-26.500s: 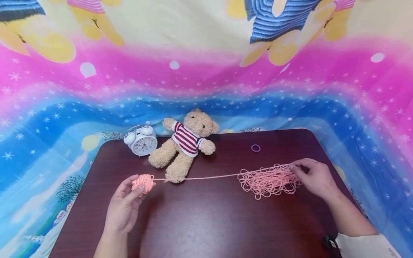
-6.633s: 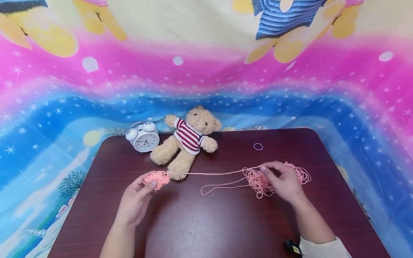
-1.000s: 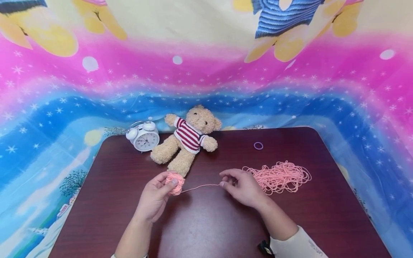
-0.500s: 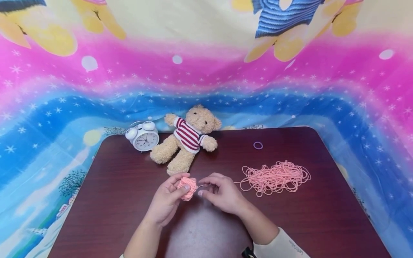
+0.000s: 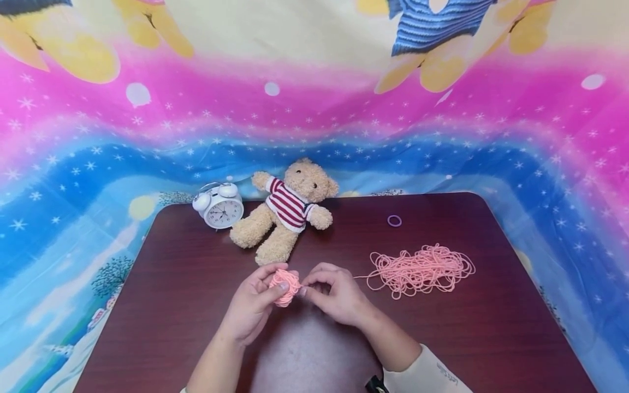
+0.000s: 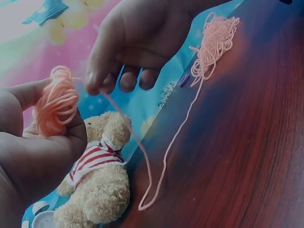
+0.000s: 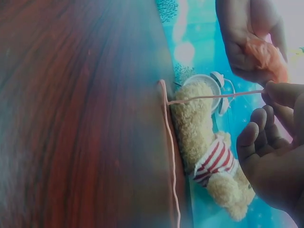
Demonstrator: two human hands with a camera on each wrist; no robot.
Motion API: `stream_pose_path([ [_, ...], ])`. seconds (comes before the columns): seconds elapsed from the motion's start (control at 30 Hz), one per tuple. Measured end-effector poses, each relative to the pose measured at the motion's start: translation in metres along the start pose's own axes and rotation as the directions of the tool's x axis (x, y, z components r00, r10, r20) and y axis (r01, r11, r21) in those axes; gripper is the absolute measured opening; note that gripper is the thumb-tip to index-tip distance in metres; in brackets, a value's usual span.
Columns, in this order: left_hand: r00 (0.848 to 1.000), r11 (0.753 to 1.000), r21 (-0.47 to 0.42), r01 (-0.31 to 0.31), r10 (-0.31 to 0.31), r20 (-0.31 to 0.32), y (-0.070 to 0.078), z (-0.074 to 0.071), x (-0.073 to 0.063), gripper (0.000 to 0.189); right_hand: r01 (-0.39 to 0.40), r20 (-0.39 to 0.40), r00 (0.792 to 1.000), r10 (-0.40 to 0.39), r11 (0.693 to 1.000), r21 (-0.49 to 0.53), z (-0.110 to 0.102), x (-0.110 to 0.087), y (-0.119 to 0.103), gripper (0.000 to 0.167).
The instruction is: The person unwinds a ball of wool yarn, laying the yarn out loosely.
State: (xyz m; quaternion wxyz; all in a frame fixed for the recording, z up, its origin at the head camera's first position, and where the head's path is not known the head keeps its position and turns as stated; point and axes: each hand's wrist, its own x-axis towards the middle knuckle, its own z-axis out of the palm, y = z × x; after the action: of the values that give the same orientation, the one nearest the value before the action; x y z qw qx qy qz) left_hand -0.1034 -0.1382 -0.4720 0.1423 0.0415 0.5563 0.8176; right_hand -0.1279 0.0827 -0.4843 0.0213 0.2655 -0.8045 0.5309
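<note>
My left hand (image 5: 250, 305) grips a small ball of peach-pink yarn (image 5: 285, 287), thumb on its near face and fingers behind. Close at its right side, my right hand (image 5: 339, 295) pinches the yarn strand between thumb and index finger. In the left wrist view the strand (image 6: 145, 156) hangs from those fingertips in a low loop, then runs up to a loose heap of the same yarn (image 5: 422, 270) on the table's right. The right wrist view shows the wound ball (image 7: 266, 57) in the left hand, with the strand (image 7: 218, 96) leaving the pinching fingers.
A teddy bear (image 5: 287, 210) in a red-and-white striped shirt lies at the back of the dark wooden table (image 5: 172, 305). To its left stands a white twin-bell alarm clock (image 5: 221, 206). A purple ring (image 5: 394, 221) lies behind the yarn heap. A printed cloth (image 5: 314, 125) hangs behind.
Over the last second both hands have come together, the right moving left along with the strand. Compared with much earlier, the wound ball looks fuller and the hands are nearer the middle.
</note>
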Motion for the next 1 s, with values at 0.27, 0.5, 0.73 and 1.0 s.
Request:
stream_pose_path([
  [0.27, 0.999, 1.000, 0.015, -0.006, 0.007, -0.036, 0.001, -0.011, -0.001, 0.047, 0.007, -0.045, 0.999, -0.008, 1.000, -0.024, -0.022, -0.002, 0.004, 0.006],
  [0.5, 0.998, 0.999, 0.036, 0.002, 0.000, -0.062, 0.001, -0.022, -0.005, 0.050, -0.049, -0.088, 0.995, 0.046, 0.998, -0.029, -0.045, -0.006, 0.008, 0.005],
  [0.73, 0.997, 0.999, 0.055, -0.002, 0.007, -0.080, 0.002, -0.031, -0.007, 0.048, -0.042, -0.146, 0.989, 0.028, 0.995, -0.094, -0.075, -0.009, 0.012, 0.008],
  [1.0, 0.996, 0.999, 0.046, -0.025, 0.029, -0.082, 0.007, -0.043, -0.010, 0.046, -0.105, -0.192, 0.979, 0.072, 0.981, -0.166, -0.110, -0.018, 0.018, 0.008],
])
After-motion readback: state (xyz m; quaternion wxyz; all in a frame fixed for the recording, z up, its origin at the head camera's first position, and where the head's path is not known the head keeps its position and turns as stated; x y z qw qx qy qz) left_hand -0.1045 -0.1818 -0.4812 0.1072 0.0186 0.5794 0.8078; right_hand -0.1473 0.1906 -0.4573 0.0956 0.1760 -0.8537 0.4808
